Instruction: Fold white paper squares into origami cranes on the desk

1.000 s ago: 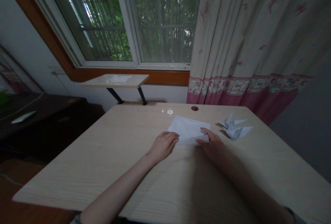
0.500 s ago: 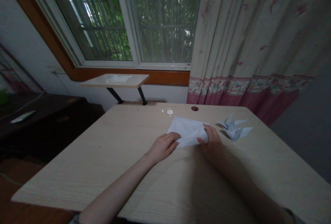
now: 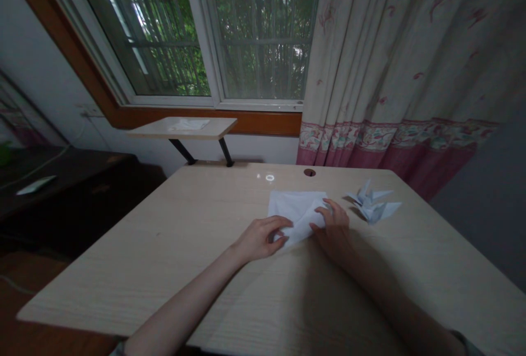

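Observation:
A sheet of white paper (image 3: 296,202), folded over along its near side, lies on the table in front of me. My left hand (image 3: 265,236) grips its near left part, thumb below and fingers on top. At the paper's right side, my right hand (image 3: 336,230) has curled fingers over the edge, with the thumb at the near fold. Just beyond that hand to the right sit folded paper cranes (image 3: 373,205), their wings raised, close together and apart from my fingers.
The wooden table (image 3: 184,224) carries a small raised shelf (image 3: 222,126) at its far left, with white paper (image 3: 189,124) on it. A round cable hole (image 3: 309,172) is near the back edge. A curtain (image 3: 370,98) hangs behind, and a dark desk (image 3: 82,181) stands left.
The paper has turned slightly, and its near edge now slants down toward the left. My left hand has shifted a little nearer and right; the right hand's fingers have moved slightly. The cranes stay put.

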A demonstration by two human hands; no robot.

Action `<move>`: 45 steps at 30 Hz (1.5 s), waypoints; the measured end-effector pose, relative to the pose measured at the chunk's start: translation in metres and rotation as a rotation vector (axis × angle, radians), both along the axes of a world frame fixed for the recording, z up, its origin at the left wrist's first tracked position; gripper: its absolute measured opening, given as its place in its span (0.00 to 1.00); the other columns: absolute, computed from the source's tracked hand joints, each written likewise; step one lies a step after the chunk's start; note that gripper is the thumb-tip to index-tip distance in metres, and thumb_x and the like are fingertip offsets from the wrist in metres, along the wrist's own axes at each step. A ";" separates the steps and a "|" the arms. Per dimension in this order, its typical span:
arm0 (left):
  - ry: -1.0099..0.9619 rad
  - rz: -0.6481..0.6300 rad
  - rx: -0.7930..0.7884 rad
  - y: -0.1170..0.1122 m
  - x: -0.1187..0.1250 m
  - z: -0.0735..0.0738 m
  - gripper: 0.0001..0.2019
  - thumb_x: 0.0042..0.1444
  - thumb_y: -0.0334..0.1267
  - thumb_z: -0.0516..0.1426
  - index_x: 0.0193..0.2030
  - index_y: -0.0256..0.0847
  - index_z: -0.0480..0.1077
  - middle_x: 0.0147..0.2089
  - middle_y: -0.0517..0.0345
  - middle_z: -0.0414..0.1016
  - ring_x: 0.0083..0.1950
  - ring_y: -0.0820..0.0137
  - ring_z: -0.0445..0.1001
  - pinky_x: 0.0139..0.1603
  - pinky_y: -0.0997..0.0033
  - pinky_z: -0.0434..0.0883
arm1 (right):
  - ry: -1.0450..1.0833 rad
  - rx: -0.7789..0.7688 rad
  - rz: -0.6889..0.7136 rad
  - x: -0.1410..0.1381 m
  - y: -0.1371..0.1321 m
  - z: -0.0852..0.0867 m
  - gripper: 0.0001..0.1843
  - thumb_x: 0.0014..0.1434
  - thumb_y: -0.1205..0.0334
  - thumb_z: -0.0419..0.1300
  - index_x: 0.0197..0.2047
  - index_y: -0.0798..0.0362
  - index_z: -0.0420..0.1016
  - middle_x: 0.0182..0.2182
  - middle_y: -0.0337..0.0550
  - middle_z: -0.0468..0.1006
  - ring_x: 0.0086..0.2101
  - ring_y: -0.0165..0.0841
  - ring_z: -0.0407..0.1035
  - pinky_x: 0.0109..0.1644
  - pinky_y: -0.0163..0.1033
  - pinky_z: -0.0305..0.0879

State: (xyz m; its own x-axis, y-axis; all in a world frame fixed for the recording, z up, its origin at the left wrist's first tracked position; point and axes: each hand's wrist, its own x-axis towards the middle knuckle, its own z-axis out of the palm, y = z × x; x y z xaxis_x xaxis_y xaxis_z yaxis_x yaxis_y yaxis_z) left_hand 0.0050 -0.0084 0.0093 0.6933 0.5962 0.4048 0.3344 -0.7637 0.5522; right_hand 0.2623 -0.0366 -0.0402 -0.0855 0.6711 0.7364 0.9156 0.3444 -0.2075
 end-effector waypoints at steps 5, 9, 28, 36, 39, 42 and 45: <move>-0.012 -0.044 -0.048 0.001 0.002 -0.002 0.15 0.62 0.31 0.54 0.54 0.43 0.72 0.52 0.56 0.79 0.49 0.68 0.78 0.51 0.68 0.75 | -0.058 -0.040 0.011 0.002 -0.002 0.000 0.16 0.66 0.52 0.54 0.51 0.53 0.70 0.59 0.61 0.64 0.58 0.54 0.60 0.59 0.64 0.60; 0.046 -0.099 -0.041 0.005 0.001 -0.006 0.14 0.65 0.34 0.55 0.57 0.44 0.69 0.59 0.53 0.74 0.60 0.65 0.72 0.62 0.62 0.69 | -0.056 -0.062 0.042 0.002 -0.004 0.001 0.17 0.66 0.54 0.55 0.54 0.54 0.68 0.60 0.61 0.64 0.59 0.53 0.59 0.60 0.63 0.60; 0.303 0.006 0.156 0.008 -0.001 0.004 0.22 0.59 0.48 0.62 0.56 0.43 0.65 0.61 0.53 0.73 0.62 0.59 0.71 0.74 0.48 0.50 | -0.137 -0.079 0.201 -0.001 -0.011 0.006 0.22 0.62 0.59 0.57 0.59 0.51 0.65 0.64 0.59 0.60 0.64 0.51 0.53 0.64 0.63 0.54; 0.236 -0.011 0.183 0.005 0.000 0.003 0.18 0.62 0.51 0.59 0.52 0.43 0.68 0.54 0.52 0.76 0.57 0.58 0.73 0.64 0.56 0.66 | -0.121 -0.117 0.180 -0.002 -0.008 0.006 0.20 0.60 0.65 0.56 0.56 0.52 0.69 0.63 0.59 0.63 0.63 0.49 0.56 0.63 0.61 0.57; 0.224 -0.020 0.187 0.004 -0.001 0.004 0.14 0.65 0.45 0.56 0.54 0.44 0.69 0.54 0.53 0.76 0.57 0.60 0.73 0.60 0.60 0.69 | -0.118 -0.090 0.140 -0.002 -0.007 0.004 0.18 0.61 0.64 0.57 0.55 0.52 0.69 0.61 0.60 0.65 0.61 0.50 0.58 0.62 0.60 0.58; 0.231 -0.044 0.193 0.004 0.000 0.003 0.13 0.66 0.42 0.56 0.55 0.44 0.69 0.55 0.54 0.76 0.57 0.61 0.73 0.59 0.60 0.69 | -0.124 -0.084 0.111 -0.001 -0.005 0.001 0.18 0.62 0.63 0.57 0.55 0.52 0.69 0.61 0.60 0.66 0.61 0.50 0.59 0.60 0.60 0.59; 0.251 -0.067 0.187 0.005 0.000 -0.001 0.15 0.66 0.40 0.56 0.58 0.45 0.69 0.57 0.54 0.75 0.58 0.61 0.73 0.61 0.58 0.68 | -0.139 -0.085 0.083 -0.001 -0.003 0.000 0.18 0.62 0.61 0.58 0.55 0.51 0.70 0.61 0.59 0.67 0.60 0.50 0.61 0.60 0.59 0.59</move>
State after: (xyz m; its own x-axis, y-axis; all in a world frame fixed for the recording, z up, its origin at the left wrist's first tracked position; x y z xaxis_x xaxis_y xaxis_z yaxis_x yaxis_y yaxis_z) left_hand 0.0052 -0.0032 0.0088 0.8205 0.4776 0.3142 0.3882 -0.8689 0.3072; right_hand 0.2614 -0.0398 -0.0404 -0.2403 0.7166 0.6548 0.9065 0.4068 -0.1126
